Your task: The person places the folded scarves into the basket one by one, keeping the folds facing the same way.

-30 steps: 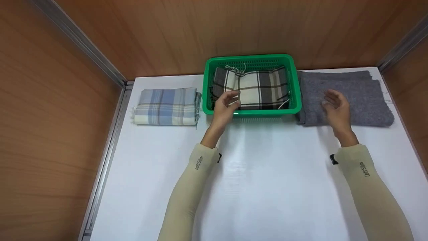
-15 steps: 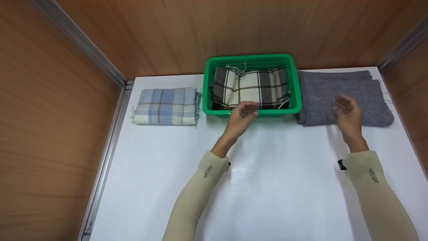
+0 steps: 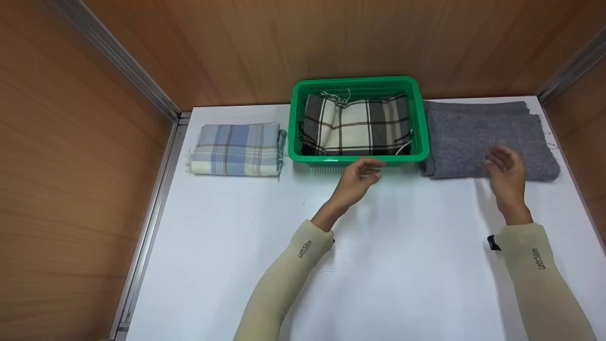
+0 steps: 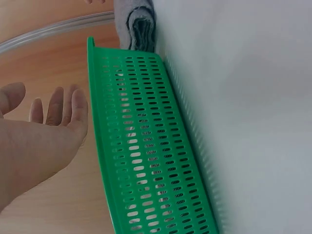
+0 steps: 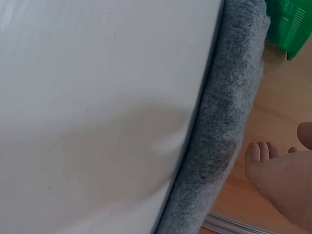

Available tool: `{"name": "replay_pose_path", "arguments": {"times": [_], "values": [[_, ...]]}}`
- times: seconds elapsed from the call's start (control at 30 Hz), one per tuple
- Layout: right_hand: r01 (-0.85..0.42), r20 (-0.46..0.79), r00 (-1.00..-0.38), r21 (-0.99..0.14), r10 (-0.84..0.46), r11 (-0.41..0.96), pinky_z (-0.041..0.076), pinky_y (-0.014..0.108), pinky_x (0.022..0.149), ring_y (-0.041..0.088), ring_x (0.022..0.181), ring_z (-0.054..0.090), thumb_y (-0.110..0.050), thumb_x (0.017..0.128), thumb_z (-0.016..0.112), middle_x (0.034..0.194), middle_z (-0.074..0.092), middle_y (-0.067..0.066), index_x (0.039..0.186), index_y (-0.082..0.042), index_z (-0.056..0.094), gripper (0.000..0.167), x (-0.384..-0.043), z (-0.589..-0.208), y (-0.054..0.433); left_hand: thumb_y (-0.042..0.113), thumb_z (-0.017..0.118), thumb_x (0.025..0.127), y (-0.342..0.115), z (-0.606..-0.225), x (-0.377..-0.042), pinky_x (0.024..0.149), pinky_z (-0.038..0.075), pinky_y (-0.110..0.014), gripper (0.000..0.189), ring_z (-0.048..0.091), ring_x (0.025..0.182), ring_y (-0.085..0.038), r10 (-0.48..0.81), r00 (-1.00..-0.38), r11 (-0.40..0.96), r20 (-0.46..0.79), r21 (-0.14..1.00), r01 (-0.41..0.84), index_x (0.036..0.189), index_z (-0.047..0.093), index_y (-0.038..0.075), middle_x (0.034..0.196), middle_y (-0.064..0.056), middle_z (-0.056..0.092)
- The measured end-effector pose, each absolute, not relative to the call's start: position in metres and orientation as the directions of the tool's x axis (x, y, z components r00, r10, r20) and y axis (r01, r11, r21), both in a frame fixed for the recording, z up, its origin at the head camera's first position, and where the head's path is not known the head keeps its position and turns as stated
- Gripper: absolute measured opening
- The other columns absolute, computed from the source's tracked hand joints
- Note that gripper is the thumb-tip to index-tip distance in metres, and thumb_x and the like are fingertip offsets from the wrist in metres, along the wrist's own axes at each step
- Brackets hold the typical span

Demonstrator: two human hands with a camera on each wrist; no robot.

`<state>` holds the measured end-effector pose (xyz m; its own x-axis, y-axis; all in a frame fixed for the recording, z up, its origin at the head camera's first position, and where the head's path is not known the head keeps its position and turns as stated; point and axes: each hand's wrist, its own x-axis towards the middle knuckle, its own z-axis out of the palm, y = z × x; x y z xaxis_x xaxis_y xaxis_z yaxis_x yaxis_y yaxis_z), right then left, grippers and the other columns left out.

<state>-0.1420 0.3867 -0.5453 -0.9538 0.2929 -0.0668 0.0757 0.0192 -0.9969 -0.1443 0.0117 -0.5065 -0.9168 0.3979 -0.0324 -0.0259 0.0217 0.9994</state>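
A green plastic basket (image 3: 423,132) stands against the back wall with a folded black, white and tan plaid scarf (image 3: 352,124) in it. My left hand (image 3: 356,182) hovers at the basket's front rim, fingers loosely bent and holding nothing; in the left wrist view it shows beside the basket's slotted wall (image 4: 141,141). To the right of the basket lies a folded grey cloth (image 3: 468,137). Above its front edge is my right hand (image 3: 507,180), with nothing in its relaxed fingers. The right wrist view shows that hand apart from the thick grey fold (image 5: 219,107).
A folded light blue and cream plaid scarf (image 3: 236,150) with fringe lies on the white table (image 3: 227,237), left of the basket. Wood panels (image 3: 331,42) enclose the back and both sides, with metal rails (image 3: 156,189) at the corners and left edge.
My left hand has drawn back from over the plaid scarf in the basket, toward me and to the right. The right hand has shifted right and toward me. The cloths and basket stay put.
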Motion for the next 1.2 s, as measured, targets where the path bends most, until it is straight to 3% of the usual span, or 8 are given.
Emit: {"name": "replay_pose_path", "arguments": {"times": [0.33, 0.6, 0.7, 0.93, 1.2], "values": [[0.141, -0.132, -0.923, -0.990, 0.361, 0.000, 0.039, 0.014, 0.109, 0.023, 0.151, 0.038, -0.004, 0.109, 0.052, 0.136, 0.054, -0.010, 0.156, -0.006, 0.043, 0.048, -0.137, -0.548, 0.401, 0.002, 0.062, 0.105, 0.031, -0.522, -0.133, 0.101, 0.053, -0.026, 0.031, 0.064, 0.126, -0.016, 0.414, -0.907, 0.026, -0.078, 0.997, -0.074, 0.136, 0.063, 0.001, 0.138, -0.012, 0.067], [0.199, -0.198, -0.883, -0.979, 0.426, -0.043, 0.039, 0.012, 0.107, 0.018, 0.147, 0.042, -0.003, 0.108, 0.055, 0.132, 0.056, -0.011, 0.151, -0.011, 0.050, 0.044, -0.134, -0.553, 0.410, 0.004, 0.063, 0.104, 0.045, -0.542, -0.124, 0.094, 0.055, -0.026, 0.032, 0.067, 0.114, -0.010, 0.420, -0.897, 0.066, -0.138, 0.990, -0.122, 0.136, 0.064, 0.005, 0.138, -0.010, 0.067], [0.204, -0.205, -0.878, -0.978, 0.434, -0.049, 0.039, 0.012, 0.107, 0.016, 0.145, 0.044, -0.003, 0.108, 0.055, 0.131, 0.057, -0.011, 0.151, -0.011, 0.050, 0.044, -0.132, -0.556, 0.414, 0.004, 0.063, 0.104, 0.050, -0.549, -0.122, 0.093, 0.056, -0.025, 0.034, 0.067, 0.117, -0.013, 0.421, -0.894, 0.089, -0.156, 0.987, -0.130, 0.138, 0.063, 0.004, 0.140, -0.011, 0.065], [0.238, -0.225, -0.875, -0.971, 0.428, -0.024, 0.038, 0.012, 0.106, 0.005, 0.134, 0.047, -0.008, 0.109, 0.054, 0.129, 0.054, -0.015, 0.158, -0.009, 0.043, 0.050, -0.128, -0.559, 0.423, 0.005, 0.063, 0.105, 0.062, -0.560, -0.119, 0.094, 0.055, -0.025, 0.042, 0.061, 0.132, -0.033, 0.419, -0.888, 0.144, -0.189, 0.980, -0.141, 0.146, 0.056, 0.001, 0.146, -0.010, 0.061], [0.277, -0.267, -0.827, -0.959, 0.496, -0.055, 0.040, 0.010, 0.102, 0.005, 0.135, 0.047, -0.006, 0.108, 0.056, 0.125, 0.054, -0.016, 0.154, -0.012, 0.049, 0.048, -0.132, -0.557, 0.431, 0.011, 0.066, 0.104, 0.080, -0.569, -0.120, 0.094, 0.054, -0.025, 0.049, 0.060, 0.132, -0.022, 0.394, -0.887, 0.222, -0.240, 0.961, -0.162, 0.151, 0.054, 0.008, 0.152, -0.006, 0.057]]}}
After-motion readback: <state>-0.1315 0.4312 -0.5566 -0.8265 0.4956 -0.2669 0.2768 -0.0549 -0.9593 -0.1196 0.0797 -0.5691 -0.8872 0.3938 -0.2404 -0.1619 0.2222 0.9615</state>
